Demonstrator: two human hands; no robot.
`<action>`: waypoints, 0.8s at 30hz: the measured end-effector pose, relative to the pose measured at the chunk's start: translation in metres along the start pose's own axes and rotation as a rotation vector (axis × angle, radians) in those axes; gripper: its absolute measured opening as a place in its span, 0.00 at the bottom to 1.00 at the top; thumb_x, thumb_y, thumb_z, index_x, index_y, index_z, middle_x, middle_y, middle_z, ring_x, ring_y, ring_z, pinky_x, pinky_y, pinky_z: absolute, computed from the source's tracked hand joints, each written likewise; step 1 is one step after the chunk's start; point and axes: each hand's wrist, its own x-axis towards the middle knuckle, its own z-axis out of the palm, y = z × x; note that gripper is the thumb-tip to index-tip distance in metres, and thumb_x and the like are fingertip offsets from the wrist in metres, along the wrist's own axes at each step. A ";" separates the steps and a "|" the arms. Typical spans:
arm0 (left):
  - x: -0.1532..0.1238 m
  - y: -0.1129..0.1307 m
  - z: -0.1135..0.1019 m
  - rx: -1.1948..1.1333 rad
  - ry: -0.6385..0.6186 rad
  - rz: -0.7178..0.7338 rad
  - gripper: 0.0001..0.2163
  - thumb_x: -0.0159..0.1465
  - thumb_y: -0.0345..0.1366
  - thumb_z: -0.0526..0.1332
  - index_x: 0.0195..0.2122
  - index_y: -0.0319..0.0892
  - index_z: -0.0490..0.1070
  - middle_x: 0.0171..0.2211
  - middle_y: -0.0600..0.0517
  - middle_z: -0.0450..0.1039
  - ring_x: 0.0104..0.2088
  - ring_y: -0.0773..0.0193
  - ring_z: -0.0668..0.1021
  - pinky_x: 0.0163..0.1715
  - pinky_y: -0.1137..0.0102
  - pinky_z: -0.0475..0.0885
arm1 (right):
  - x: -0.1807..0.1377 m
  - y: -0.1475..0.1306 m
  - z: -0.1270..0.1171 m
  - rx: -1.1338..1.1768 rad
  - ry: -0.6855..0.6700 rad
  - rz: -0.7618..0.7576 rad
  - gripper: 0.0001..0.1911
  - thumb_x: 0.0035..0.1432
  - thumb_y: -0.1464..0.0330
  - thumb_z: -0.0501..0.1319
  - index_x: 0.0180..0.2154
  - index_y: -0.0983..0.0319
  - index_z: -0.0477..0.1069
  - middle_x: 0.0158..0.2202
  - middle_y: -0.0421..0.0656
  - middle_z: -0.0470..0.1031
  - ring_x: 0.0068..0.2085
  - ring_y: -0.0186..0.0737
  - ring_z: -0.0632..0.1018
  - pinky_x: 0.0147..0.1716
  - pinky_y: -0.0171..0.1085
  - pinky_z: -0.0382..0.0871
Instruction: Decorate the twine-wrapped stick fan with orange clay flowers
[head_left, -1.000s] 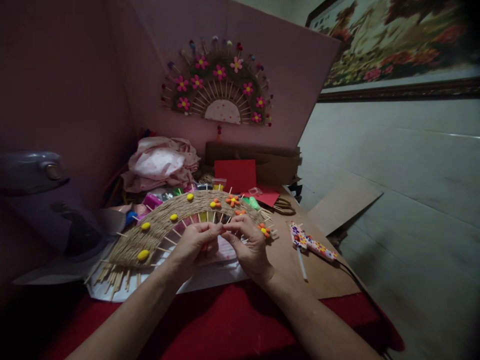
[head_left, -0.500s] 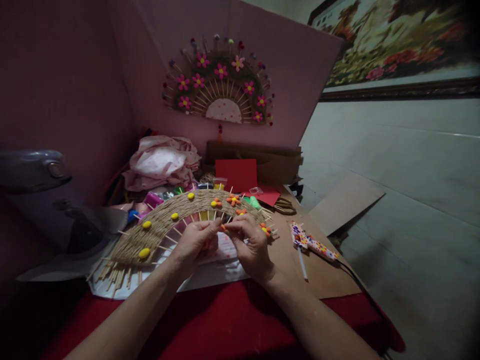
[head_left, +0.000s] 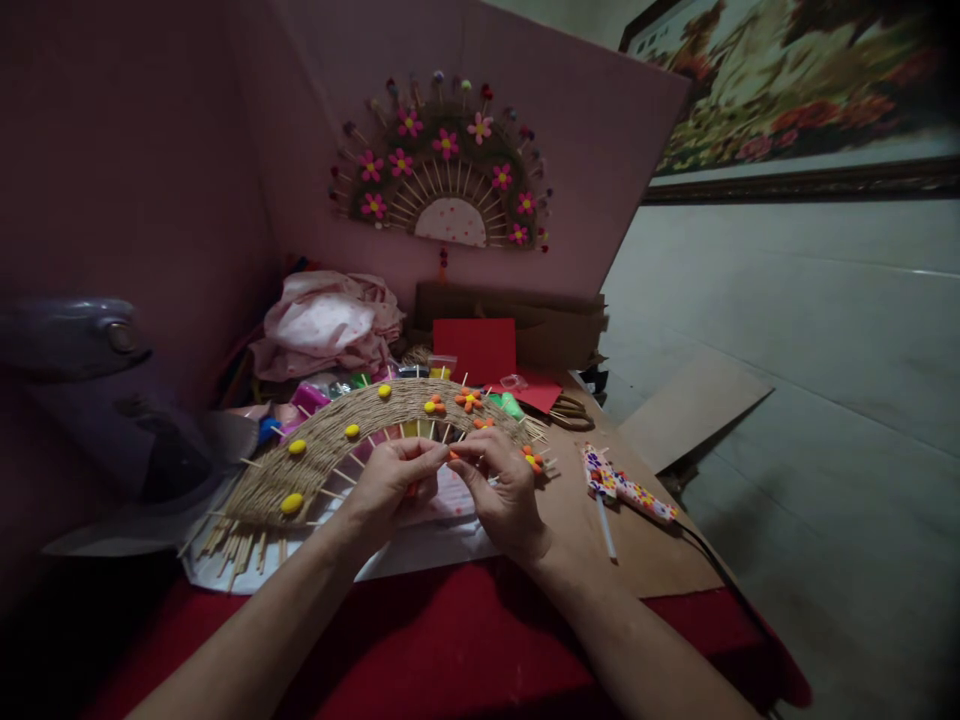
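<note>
A half-round fan of woven twine and wooden sticks (head_left: 330,440) lies on the table, dotted with yellow clay centres and orange clay flowers (head_left: 468,400). My left hand (head_left: 394,480) and my right hand (head_left: 502,485) meet just in front of its inner edge. Both hands are closed in a pinch on one small piece of orange clay (head_left: 452,455) held between their fingertips. More orange clay shows under my left palm.
A finished fan with pink flowers (head_left: 446,165) hangs on the pink board behind. A patterned glue gun (head_left: 626,488) with its cord lies right on brown cardboard. Pink cloth (head_left: 326,325), red card (head_left: 474,348), scissors (head_left: 566,410) and clay packets crowd the back. A lamp (head_left: 71,340) stands left.
My hands have stayed together at the same spot, the fingers working the small orange piece. The view has shifted slightly.
</note>
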 end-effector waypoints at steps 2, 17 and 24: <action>-0.001 0.001 0.001 -0.054 -0.007 -0.006 0.15 0.53 0.46 0.65 0.25 0.38 0.67 0.11 0.61 0.53 0.11 0.77 0.54 0.11 0.78 0.46 | 0.000 -0.001 0.000 0.004 0.017 0.004 0.03 0.58 0.70 0.60 0.35 0.60 0.72 0.33 0.42 0.71 0.35 0.36 0.72 0.34 0.35 0.67; -0.001 0.002 0.002 -0.066 0.001 -0.037 0.15 0.50 0.44 0.68 0.23 0.37 0.67 0.13 0.61 0.54 0.13 0.78 0.57 0.12 0.79 0.48 | 0.000 -0.002 0.001 0.032 0.068 0.008 0.04 0.57 0.72 0.60 0.35 0.59 0.73 0.33 0.41 0.69 0.35 0.35 0.71 0.32 0.35 0.67; 0.000 0.001 0.000 -0.034 0.009 -0.020 0.15 0.49 0.43 0.69 0.22 0.38 0.66 0.13 0.61 0.53 0.13 0.77 0.55 0.12 0.78 0.46 | 0.000 -0.001 0.001 0.057 0.039 0.021 0.05 0.58 0.72 0.60 0.37 0.59 0.73 0.33 0.42 0.71 0.35 0.36 0.72 0.33 0.35 0.67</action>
